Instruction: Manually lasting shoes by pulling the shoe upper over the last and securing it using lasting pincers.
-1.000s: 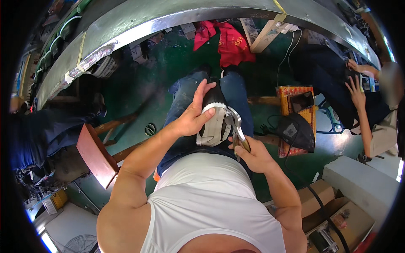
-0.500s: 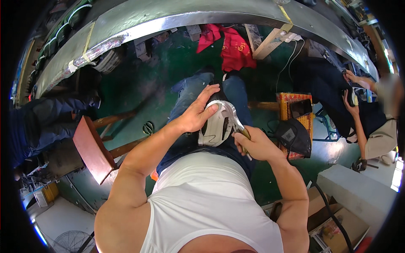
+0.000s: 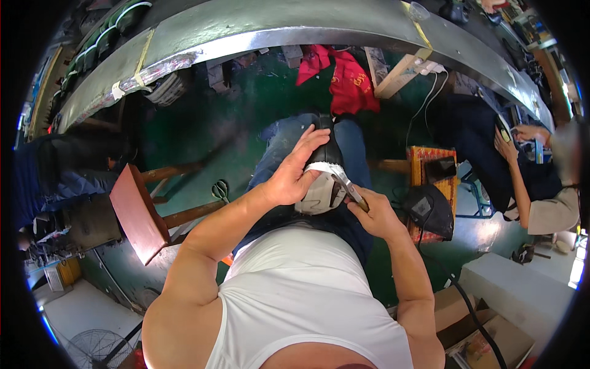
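A black shoe upper on a last (image 3: 315, 192) rests between my thighs with its pale underside up and ragged white edging around it. My left hand (image 3: 290, 177) is closed on its left side, fingers along the black leather and thumb near the white edging. In my right hand (image 3: 377, 215) is a pair of lasting pincers (image 3: 348, 186) with metal jaws and brownish handles. The jaws are at the right edge of the underside; whether they grip material there I cannot tell. My right fingers wrap round the handles and are partly hidden.
A long metal-edged bench (image 3: 258, 38) curves across the front, with red cloth (image 3: 353, 86) below it. A brown wooden stool (image 3: 138, 212) and scissors (image 3: 220, 190) are to the left. On the right, a patterned stool (image 3: 424, 158) holds a black cap (image 3: 428, 207); beyond it another person works.
My right hand and the pincers have shifted slightly, with the handles tilted differently. The shoe and my left hand appear a little lower, as the whole view has shifted. The co-worker's hands have moved.
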A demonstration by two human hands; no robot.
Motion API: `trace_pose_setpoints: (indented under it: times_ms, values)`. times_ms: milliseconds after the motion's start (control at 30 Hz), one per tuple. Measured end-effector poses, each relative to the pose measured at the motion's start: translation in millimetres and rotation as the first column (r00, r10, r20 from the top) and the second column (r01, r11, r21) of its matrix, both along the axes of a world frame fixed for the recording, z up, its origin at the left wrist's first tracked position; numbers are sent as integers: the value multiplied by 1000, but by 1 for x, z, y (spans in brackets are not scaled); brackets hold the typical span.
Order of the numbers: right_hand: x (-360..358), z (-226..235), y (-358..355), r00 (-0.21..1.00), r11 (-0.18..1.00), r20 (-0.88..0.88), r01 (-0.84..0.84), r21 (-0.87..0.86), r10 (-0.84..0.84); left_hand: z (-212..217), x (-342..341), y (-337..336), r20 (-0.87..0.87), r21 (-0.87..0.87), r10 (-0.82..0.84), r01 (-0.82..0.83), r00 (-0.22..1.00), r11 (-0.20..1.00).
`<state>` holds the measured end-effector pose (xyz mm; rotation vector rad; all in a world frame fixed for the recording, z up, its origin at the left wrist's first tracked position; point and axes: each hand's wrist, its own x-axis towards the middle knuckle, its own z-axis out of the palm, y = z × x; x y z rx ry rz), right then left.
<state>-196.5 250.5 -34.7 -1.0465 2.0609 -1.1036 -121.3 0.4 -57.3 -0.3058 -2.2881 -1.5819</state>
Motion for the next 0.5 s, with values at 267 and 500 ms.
trace_pose_setpoints:
  times_ms: [267,500]
  values:
    - [12,-14,15,747,887,566,458,-60,-348,0,6,8,-117,-62,-64,57,991,996]
    - [-3,-21,-56,64,724,910,629,282,-410,7,30,42,376,239,-267,186,887,953]
